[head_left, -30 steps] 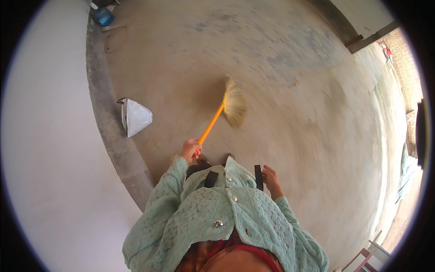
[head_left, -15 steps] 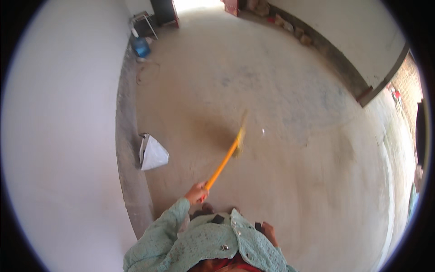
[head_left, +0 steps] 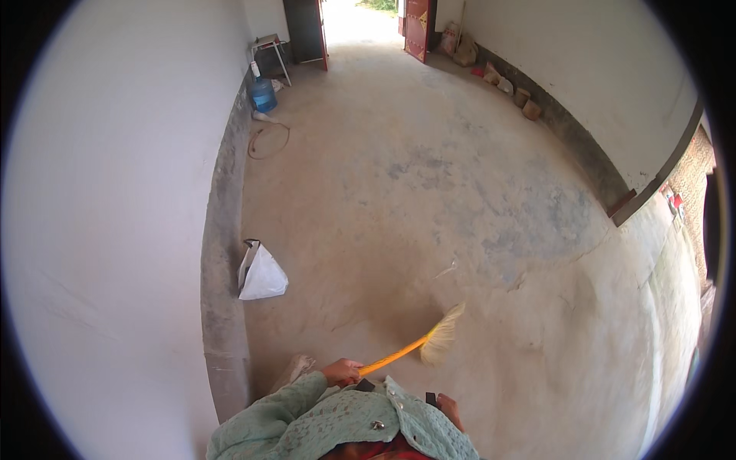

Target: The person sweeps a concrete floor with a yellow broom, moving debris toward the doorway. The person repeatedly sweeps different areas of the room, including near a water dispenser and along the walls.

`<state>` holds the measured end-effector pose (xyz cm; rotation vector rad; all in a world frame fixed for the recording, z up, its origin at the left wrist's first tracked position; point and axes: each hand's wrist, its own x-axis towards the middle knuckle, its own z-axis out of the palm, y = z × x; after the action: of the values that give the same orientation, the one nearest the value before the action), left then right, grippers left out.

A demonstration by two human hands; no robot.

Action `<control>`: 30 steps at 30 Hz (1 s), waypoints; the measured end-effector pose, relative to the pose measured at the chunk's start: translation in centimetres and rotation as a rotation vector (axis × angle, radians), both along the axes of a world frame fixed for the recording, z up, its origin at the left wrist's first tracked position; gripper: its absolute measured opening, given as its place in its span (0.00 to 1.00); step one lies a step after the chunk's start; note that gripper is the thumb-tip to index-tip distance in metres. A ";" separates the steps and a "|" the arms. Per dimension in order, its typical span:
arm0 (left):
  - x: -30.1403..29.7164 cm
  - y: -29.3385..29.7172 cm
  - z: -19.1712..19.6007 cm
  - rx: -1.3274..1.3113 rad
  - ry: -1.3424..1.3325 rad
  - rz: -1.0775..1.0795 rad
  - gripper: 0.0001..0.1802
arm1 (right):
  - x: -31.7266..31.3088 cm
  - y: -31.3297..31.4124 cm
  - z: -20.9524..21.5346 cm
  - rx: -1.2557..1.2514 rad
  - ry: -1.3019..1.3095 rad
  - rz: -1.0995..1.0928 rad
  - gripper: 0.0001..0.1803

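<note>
My left hand (head_left: 343, 372) is wrapped around the yellow handle of a broom (head_left: 395, 356) in front of my body. The broom's pale, straw-coloured bristles (head_left: 440, 340) fan out to the right, low over the concrete floor (head_left: 368, 253). Whether the tips touch the floor cannot be made out. At the right edge of my green jacket hangs my right hand (head_left: 451, 411), beside a small black tab (head_left: 431, 399). Its fingers are mostly hidden, and no tool shows in it. A small whitish scrap (head_left: 448, 267) lies on the floor beyond the bristles.
A white bag (head_left: 264, 274) stands against the left wall. Farther along that wall are a coiled cord (head_left: 268, 142), a blue water jug (head_left: 264, 95) and a small stool (head_left: 270, 44). Sacks (head_left: 465, 52) and buckets (head_left: 530, 110) line the right wall, near an open red door (head_left: 415, 29).
The broom head has swung nearer to me and to the right, and the handle now lies flatter. My view has tilted up, showing more of the doorway.
</note>
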<state>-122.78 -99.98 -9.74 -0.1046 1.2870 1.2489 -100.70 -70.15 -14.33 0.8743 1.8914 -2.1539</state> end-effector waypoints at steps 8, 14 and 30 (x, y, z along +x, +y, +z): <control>-4.2 3.5 -0.9 -0.086 0.140 0.228 0.31 | 4.1 1.8 -3.1 -0.045 0.003 -0.121 0.09; -9.0 8.9 -0.4 -0.077 0.250 0.340 0.17 | 7.3 6.0 -6.0 0.812 0.103 0.399 0.10; -13.0 10.6 4.6 0.101 0.280 0.336 0.30 | -18.3 5.5 2.5 -0.317 -0.095 -0.253 0.25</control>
<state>-135.82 -89.33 -5.16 -0.0773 1.4845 1.6591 -119.01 -64.66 -11.82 1.1709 1.4052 -2.4143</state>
